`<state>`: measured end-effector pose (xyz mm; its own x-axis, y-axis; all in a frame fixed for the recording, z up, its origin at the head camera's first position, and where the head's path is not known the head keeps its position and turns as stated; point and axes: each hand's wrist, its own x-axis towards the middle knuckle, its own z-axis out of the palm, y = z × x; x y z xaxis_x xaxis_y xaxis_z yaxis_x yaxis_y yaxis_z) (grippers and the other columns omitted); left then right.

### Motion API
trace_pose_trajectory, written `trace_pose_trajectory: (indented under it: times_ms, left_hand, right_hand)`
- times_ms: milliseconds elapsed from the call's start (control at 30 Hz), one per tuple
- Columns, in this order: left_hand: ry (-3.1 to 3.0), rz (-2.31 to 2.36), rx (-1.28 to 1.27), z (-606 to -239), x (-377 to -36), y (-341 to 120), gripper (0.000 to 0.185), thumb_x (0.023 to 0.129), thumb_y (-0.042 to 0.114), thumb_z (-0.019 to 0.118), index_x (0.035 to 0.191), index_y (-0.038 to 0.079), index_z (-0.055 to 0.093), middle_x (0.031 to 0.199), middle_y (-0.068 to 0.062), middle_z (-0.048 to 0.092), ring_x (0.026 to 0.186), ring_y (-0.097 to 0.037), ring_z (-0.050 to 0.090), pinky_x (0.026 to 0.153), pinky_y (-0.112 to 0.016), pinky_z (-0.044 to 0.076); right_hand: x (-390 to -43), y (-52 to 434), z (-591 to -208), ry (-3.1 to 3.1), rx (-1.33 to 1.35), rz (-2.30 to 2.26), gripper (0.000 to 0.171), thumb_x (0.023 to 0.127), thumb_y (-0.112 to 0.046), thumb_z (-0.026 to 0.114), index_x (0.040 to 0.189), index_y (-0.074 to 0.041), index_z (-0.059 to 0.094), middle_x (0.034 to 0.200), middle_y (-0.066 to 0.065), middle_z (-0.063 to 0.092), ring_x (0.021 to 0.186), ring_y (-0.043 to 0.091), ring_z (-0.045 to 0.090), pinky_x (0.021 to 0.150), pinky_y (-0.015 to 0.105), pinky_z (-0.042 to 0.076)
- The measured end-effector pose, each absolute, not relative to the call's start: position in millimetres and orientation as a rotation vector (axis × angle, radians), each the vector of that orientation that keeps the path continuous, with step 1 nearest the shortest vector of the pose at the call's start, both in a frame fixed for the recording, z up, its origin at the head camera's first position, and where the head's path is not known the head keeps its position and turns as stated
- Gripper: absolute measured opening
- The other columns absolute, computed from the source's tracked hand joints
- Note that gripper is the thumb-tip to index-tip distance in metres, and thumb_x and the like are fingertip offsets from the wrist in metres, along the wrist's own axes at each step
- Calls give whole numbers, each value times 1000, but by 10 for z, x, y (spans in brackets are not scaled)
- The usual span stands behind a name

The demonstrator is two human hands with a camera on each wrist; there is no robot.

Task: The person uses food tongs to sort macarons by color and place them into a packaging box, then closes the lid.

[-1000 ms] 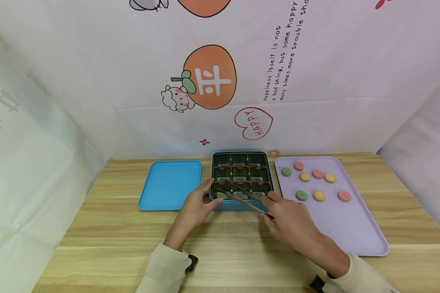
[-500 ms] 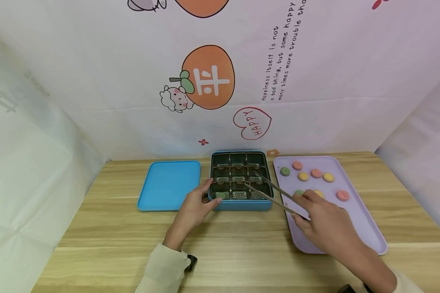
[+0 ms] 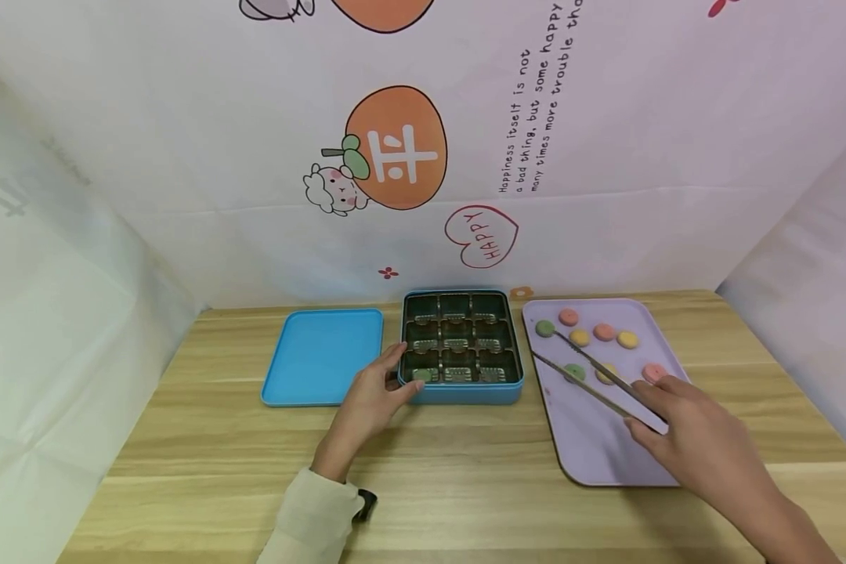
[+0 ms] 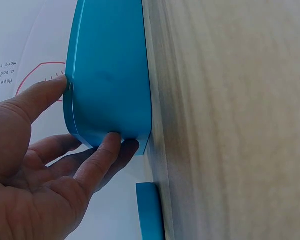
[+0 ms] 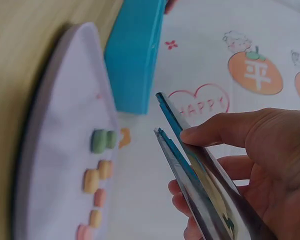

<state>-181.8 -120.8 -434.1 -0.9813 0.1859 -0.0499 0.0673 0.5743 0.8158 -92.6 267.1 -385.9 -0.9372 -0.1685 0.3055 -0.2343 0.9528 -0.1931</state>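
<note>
My left hand point(image 3: 372, 395) holds the near left corner of a blue box point(image 3: 465, 394), thumb at the front rim and fingers along the side. In the left wrist view the fingertips meet the box's wall point(image 4: 110, 65). The box has a dark insert of several compartments; a green macaron point(image 3: 422, 376) lies in the front left one. My right hand point(image 3: 701, 439) grips metal tongs point(image 3: 599, 368) over the lilac tray point(image 3: 606, 454). Their tips are apart with nothing between them, one close to the green macaron point(image 3: 545, 328) at the tray's far left.
Pink and yellow macarons point(image 3: 627, 339) lie on the tray's far half, with another green macaron point(image 3: 574, 373) beneath the tongs in the head view. A flat blue lid point(image 3: 324, 356) lies left of the box. Printed cloth point(image 3: 254, 157) hangs behind the wooden table point(image 3: 430, 486).
My right hand has carried the tongs from over the box's front left compartment rightward to the tray. The left hand has stayed at the box's corner.
</note>
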Motion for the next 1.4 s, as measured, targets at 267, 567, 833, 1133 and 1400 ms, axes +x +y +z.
trace_pose_trajectory:
  times_ms: [267, 567, 833, 1133, 1400]
  left_hand:
    - [2681, 1364, 214, -4327, -1819, -1213, 73, 100, 26, 74, 163, 11, 39, 172, -13, 31, 94, -19, 66, 80, -35, 49]
    - [2688, 1349, 204, -4322, -1818, -1212, 74, 100, 27, 74, 163, 13, 39, 172, -12, 31, 94, -18, 65, 81, -36, 48]
    - [2671, 1367, 209, -4328, -1822, -1210, 74, 100, 27, 75, 163, 12, 39, 172, -12, 31, 86, -15, 64, 77, -34, 49]
    - [2679, 1364, 214, -4327, -1825, -1204, 74, 100, 25, 74, 163, 11, 39, 172, -13, 31, 78, -12, 60, 75, -33, 48]
    - [2670, 1380, 220, -4333, -1830, -1207, 74, 100, 25, 74, 163, 11, 39, 172, -14, 31, 59, -14, 40, 59, -27, 37]
  right_hand:
    - [-939, 2835, -4008, -2874, 227, 308, 34, 78, -15, 87, 107, -2, 78, 85, 9, 67, 64, 20, 54, 52, 47, 46]
    - [-977, 2919, -4143, -2936, 192, 321, 32, 80, -16, 85, 108, -1, 77, 82, 7, 64, 64, 19, 53, 52, 45, 45]
    - [-1004, 2955, -4217, -2950, 191, 343, 37, 81, -16, 86, 111, 4, 77, 85, 10, 67, 65, 20, 54, 53, 45, 47]
    - [-1007, 2968, -4259, -2941, 198, 356, 38, 80, -14, 86, 111, 6, 76, 88, 13, 69, 66, 21, 57, 53, 46, 49]
    - [-991, 2975, -4269, -2950, 201, 364, 36, 81, -11, 84, 112, 7, 76, 90, 15, 71, 69, 23, 60, 56, 48, 49]
